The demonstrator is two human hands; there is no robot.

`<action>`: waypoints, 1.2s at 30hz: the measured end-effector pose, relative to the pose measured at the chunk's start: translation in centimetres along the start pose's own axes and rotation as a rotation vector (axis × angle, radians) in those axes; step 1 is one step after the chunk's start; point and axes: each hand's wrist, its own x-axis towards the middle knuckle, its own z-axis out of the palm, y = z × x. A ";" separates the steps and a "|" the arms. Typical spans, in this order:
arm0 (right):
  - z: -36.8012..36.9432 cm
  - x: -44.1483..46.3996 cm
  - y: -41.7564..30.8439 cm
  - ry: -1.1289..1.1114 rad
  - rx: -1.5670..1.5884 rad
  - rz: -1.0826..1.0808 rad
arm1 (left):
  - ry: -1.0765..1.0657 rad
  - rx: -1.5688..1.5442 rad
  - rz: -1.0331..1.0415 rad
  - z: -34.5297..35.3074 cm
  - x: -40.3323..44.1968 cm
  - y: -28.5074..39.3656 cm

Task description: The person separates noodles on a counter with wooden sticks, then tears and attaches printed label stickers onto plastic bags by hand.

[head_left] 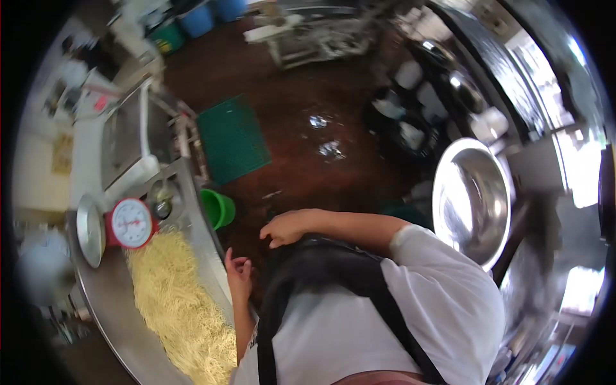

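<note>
**Noodles (176, 301) beside me, nothing seen in my hands**

My left hand (239, 276) is open, fingers apart, by the rim of the steel counter (102, 308); I see nothing in it. My right hand (287, 229) is in front of my apron (314, 260), fingers bent loosely. No object shows there, but the palm faces away, so I can't tell whether it is fully closed or hides something small.

The noodles lie in a long loose heap on the counter to my left, their far end right by the red scale (133, 222). My left forearm is close beside the near end. If my elbow swings outward, it could drag strands over the rim; a careless reach along the heap could knock the scale or push noodles against it. The green bucket (219, 209) is just off the counter's edge, where a turn might catch it. The floor (301, 154) shines as if wet, so a quick step could slip.

The heap's near end is cut off at the bottom of my view. I can't read the scale's dial. Beyond it, the small round vessel (164, 204) is too blurred for me to make out its contents. My feet are hidden, and the big bowl (471, 202) on my right is washed out by glare.
</note>
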 end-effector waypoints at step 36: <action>-57.5 45.8 19.8 -0.177 -0.231 -0.095 | 0.089 -0.574 0.551 -11.8 56.7 42.5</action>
